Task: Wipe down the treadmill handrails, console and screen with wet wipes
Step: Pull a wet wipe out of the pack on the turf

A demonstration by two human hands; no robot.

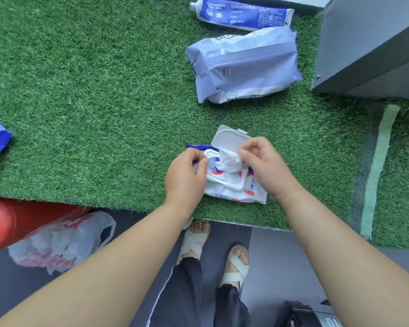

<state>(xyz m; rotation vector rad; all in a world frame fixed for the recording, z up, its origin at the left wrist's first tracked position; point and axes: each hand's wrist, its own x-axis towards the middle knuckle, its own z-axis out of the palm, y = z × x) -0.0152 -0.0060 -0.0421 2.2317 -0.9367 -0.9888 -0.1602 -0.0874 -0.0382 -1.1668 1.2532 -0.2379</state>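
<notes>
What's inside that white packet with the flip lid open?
A white wipe pokes out of the packet, pinched by the right hand while the left hand holds the packet. Any wipes deeper inside are covered, so they can't be seen.

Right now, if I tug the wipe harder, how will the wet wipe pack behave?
Probably floppy: the wet wipe pack is creased soft film. Likely light enough to lift with the wipe, so the left hand holds it while the right hand pinches the wipe. Lying flat on turf, it shouldn't roll.
</notes>
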